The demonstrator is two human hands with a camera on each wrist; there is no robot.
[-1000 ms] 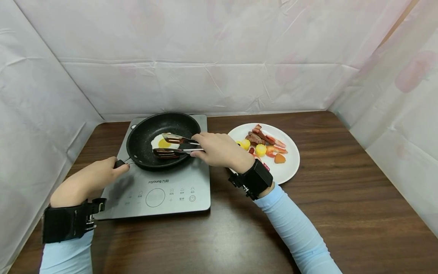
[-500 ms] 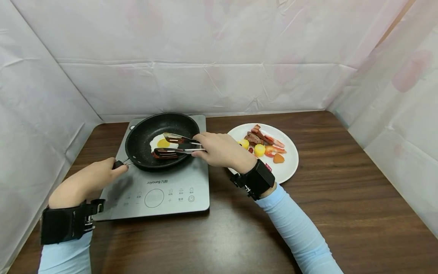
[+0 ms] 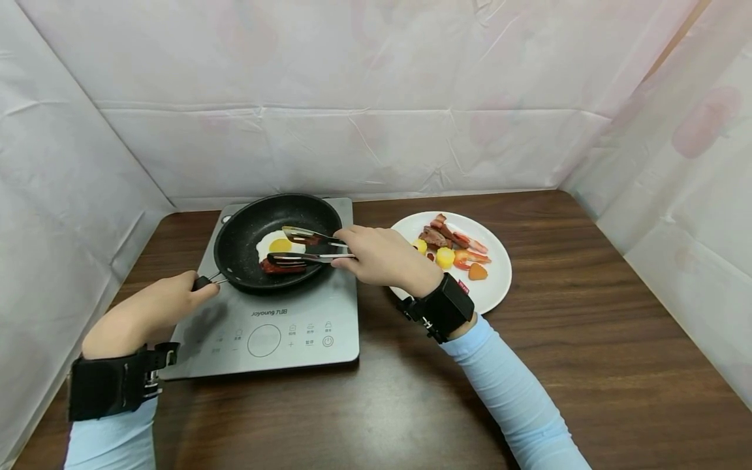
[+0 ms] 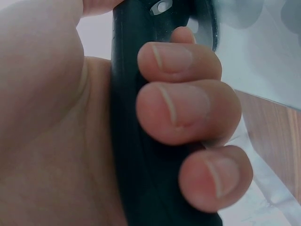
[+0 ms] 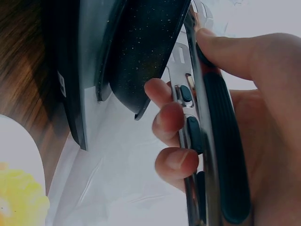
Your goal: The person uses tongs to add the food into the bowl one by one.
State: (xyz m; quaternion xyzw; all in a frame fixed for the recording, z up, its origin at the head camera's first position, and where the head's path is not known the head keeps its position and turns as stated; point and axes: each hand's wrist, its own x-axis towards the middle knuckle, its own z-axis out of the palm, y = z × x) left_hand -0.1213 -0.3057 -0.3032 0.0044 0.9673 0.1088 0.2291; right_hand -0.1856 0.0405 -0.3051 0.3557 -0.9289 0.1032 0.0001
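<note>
Left hand [image 3: 154, 307]: was curled round the handle [image 4: 124, 117] of the pan [image 3: 294, 212]. Right hand [image 3: 384, 258]: gripped tongs [image 5: 226, 146], blades apart. Bacon [image 3: 279, 268]: lay in the pan beside the egg [image 3: 280, 245], partly under the nearer blade. Change: tongs had shifted slightly rightward, uncovering more bacon, which now seemed loose rather than pinched.
</note>
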